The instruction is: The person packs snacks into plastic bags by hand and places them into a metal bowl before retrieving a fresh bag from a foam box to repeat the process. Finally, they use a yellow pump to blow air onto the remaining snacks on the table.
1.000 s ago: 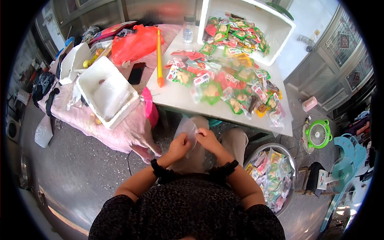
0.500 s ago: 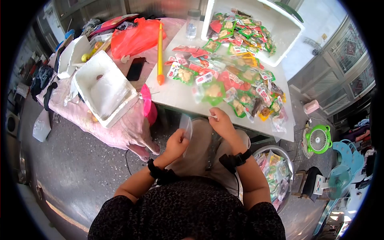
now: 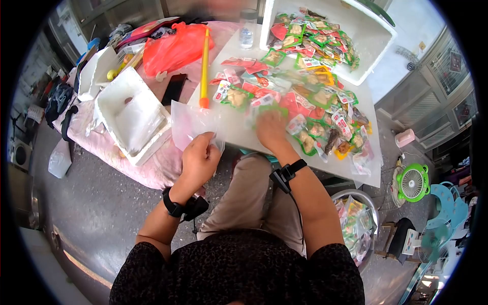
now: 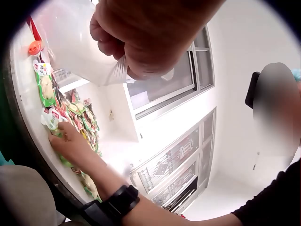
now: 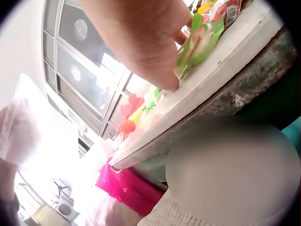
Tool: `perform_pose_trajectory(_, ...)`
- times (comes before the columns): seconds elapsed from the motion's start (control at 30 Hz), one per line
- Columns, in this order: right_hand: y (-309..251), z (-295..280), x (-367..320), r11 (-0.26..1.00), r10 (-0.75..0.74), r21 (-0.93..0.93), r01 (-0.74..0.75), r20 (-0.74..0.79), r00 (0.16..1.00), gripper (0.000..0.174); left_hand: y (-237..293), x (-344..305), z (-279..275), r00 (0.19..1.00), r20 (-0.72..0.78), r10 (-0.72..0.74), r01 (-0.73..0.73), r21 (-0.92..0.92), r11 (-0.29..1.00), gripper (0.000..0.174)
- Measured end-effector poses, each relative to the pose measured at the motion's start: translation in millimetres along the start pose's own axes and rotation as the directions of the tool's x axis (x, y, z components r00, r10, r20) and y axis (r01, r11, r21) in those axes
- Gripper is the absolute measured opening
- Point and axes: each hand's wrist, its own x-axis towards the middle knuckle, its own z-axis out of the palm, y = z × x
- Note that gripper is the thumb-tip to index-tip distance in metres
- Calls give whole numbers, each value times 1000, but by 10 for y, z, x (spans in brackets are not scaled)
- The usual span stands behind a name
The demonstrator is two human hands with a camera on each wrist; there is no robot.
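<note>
My left hand (image 3: 199,158) grips a clear plastic bag (image 3: 190,122) by its lower edge, just off the table's front left side. In the left wrist view the bag (image 4: 70,44) hangs spread out from the curled fingers, its film bunched at the grip. My right hand (image 3: 271,132) is down at the table's front edge, blurred in the head view. Its thumb and fingers close round a green-edged food packet (image 5: 200,47), seen in the right wrist view. Several similar packets (image 3: 315,129) with red, green and yellow borders lie spread around it.
At the table's (image 3: 234,127) back, a white foam box (image 3: 376,48) lies tipped, full of packets. A yellow tube (image 3: 205,71) and water bottle (image 3: 247,33) stand left of them. A metal basin (image 3: 376,218) of bagged packets sits low right; an open foam tray (image 3: 129,119) lies left.
Both hands were together at the bag over the lap, then parted. The left hand has raised the bag forward and left; the right has reached forward to the packets on the table.
</note>
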Motion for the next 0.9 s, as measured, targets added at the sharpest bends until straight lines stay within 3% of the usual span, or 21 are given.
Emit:
perform_pose_trajectory(0.03, 10, -13, -1, 1000, -16, 25, 16, -5, 1000, 16, 17, 98, 52, 998, -4, 65, -64, 64, 996, 25)
perform_pose_trajectory(0.2, 52, -143, -99, 996, -67, 55, 66, 15, 998, 19, -344, 348, 635, 981, 173, -90, 52, 211, 976, 25)
perform_pose_trajectory(0.3, 159, -109, -145, 992, -16, 124, 23, -59, 998, 22, -415, 361, 918, 957, 245, -153, 102, 209, 973, 28)
perform_pose_trajectory(0.4, 355, -444, -304, 922, 136, 386, 11, -353, 926, 24, -324, 342, 1081, 924, 338, -181, 127, 175, 976, 30)
perform_pose_trajectory(0.47, 466, -669, -468, 711, 401, 690, -134, -242, 883, 27, -264, 296, 1191, 911, 380, -163, 113, 152, 982, 30)
perform_pose_trajectory(0.5, 496, -675, -533, 411, 528, 906, -98, -149, 836, 28, -239, 266, 1242, 903, 402, -155, 106, 140, 984, 30)
perform_pose_trajectory(0.53, 523, -680, -589, 57, 612, 998, -28, -13, 791, 30, -195, 255, 1275, 888, 432, -155, 107, 134, 985, 30)
perform_pose_trajectory(0.57, 537, -685, -637, -299, 641, 952, 68, 148, 753, 31, -143, 252, 1295, 858, 473, -201, 152, 140, 978, 30)
perform_pose_trajectory(0.6, 532, -688, -680, -444, 574, 886, 134, 166, 802, 33, -80, 255, 1301, 823, 513, -245, 195, 149, 969, 30)
perform_pose_trajectory(0.63, 511, -652, -727, -443, 573, 889, 117, 180, 799, 33, -30, 257, 1306, 784, 551, -285, 236, 161, 958, 30)
perform_pose_trajectory(0.73, 382, -467, -851, -463, 556, 884, 62, 235, 797, 35, -9, 217, 1362, 816, 521, -250, 215, 129, 968, 30)
perform_pose_trajectory(0.83, 254, -406, -880, -503, 535, 850, 155, 166, 828, 36, -16, 195, 1389, 826, 515, -228, 209, 97, 973, 31)
perform_pose_trajectory(0.9, 204, -388, -858, -454, 573, 882, 128, 179, 800, 38, -92, 158, 1452, 854, 477, -209, 210, 52, 976, 24)
